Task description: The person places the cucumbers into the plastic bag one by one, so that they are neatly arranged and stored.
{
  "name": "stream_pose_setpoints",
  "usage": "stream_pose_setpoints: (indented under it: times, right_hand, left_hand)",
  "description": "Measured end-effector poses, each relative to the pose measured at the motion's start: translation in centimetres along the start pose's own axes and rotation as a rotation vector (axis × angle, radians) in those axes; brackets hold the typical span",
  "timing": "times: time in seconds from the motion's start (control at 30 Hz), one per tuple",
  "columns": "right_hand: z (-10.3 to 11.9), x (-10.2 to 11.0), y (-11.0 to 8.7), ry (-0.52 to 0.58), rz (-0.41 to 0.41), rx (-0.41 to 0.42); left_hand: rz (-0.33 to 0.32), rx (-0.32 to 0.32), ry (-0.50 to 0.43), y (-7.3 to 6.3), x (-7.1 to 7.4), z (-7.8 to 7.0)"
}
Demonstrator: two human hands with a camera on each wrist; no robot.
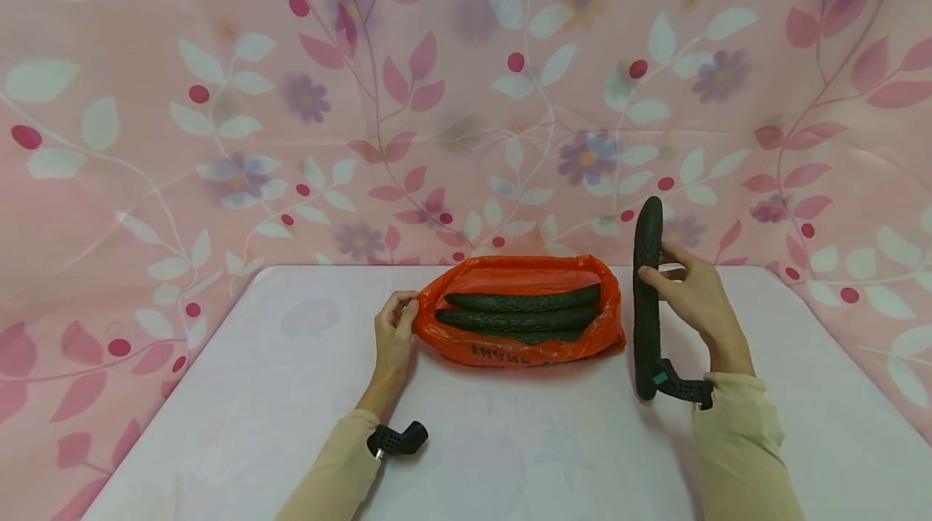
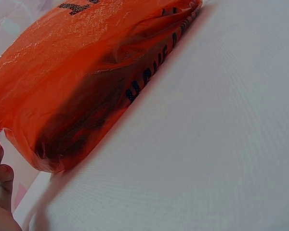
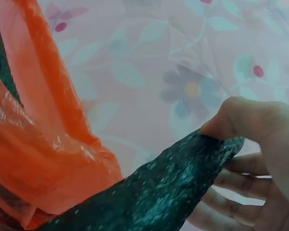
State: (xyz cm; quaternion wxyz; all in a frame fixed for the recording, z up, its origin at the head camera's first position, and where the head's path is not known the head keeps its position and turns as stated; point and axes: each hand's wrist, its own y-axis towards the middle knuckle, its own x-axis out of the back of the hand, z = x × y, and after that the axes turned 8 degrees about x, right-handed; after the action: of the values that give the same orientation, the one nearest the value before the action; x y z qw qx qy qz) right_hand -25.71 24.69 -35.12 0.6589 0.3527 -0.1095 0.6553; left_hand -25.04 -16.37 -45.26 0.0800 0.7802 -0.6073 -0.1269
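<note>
An orange-red plastic bag point(image 1: 520, 349) with dark lettering lies on the table, its mouth spread wide. Several dark green cucumbers point(image 1: 520, 319) lie lengthwise inside it. At the bag's left end my left hand point(image 1: 396, 331) pinches the rim between thumb and fingers. To the right of the bag, my right hand point(image 1: 688, 286) grips another cucumber point(image 1: 646, 302), held nearly upright in the head view. In the right wrist view the thumb is on one side of this cucumber point(image 3: 159, 178) and the fingers are on the other. Much of the bag's dark contents shows only through the plastic in the left wrist view.
The table point(image 1: 466, 456) has a white cover with faint prints. Behind it hangs a pink curtain point(image 1: 466, 100) with leaves and flowers. A black wrist device point(image 1: 396, 438) sits on the left forearm, and another black device point(image 1: 680, 385) on the right, overlapping the cucumber's lower end.
</note>
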Motion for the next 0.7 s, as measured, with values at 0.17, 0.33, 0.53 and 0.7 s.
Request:
stream_pose_setpoints:
  times: [0.17, 0.33, 0.53, 0.7]
  right_hand:
    - [0.4, 0.1, -0.1, 0.099, -0.029, -0.026]
    - [0.5, -0.2, 0.1, 0.142, -0.08, 0.005]
    - [0.6, -0.4, 0.2, 0.189, -0.175, 0.066]
    - [0.8, -0.5, 0.3, 0.24, -0.243, 0.113]
  left_hand:
    - [0.016, -0.001, -0.011, -0.6, -0.2, -1.6]
    - [0.015, -0.013, -0.002, -0.7, -0.2, -1.4]
    - [-0.006, 0.007, 0.006, 0.1, 0.0, 0.4]
    - [-0.006, 0.009, 0.0, 0.1, 0.0, 0.5]
